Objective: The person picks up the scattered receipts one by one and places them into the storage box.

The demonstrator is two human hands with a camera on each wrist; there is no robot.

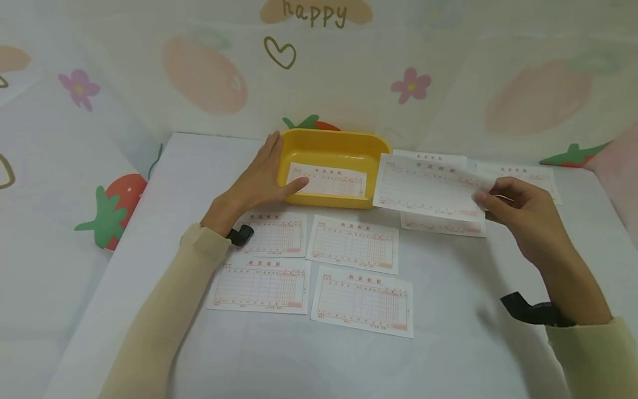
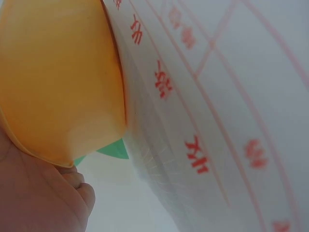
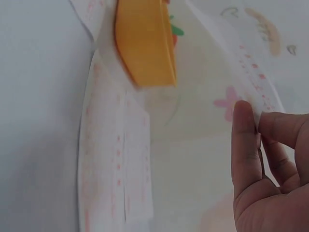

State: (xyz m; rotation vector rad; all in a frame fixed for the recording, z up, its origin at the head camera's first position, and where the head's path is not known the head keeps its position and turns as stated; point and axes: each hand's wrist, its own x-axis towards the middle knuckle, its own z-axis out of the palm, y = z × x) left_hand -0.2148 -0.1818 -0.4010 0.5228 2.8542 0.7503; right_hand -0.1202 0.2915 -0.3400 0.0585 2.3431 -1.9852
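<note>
A yellow plastic tray (image 1: pixel 331 200) stands at the back of the table with one printed receipt slip (image 1: pixel 326 180) lying in it. My left hand (image 1: pixel 256 180) rests against the tray's left side, fingers straight along the rim and thumb reaching over the front edge. At the tray's right, my right hand (image 1: pixel 523 210) pinches a receipt slip (image 1: pixel 428 188) by its right edge between thumb and fingers. The raised slip overlaps the tray's right corner in the head view. In the right wrist view the held slip (image 3: pixel 253 72) rises from the fingertips.
Two receipt slips, a front one (image 1: pixel 443 224) and a back one (image 1: pixel 433 157), lie partly hidden under the held slip. Another slip (image 1: pixel 528 176) lies at the far right. Several slips (image 1: pixel 361 302) are laid out in front of the tray. A patterned cloth (image 1: pixel 344 72) hangs behind.
</note>
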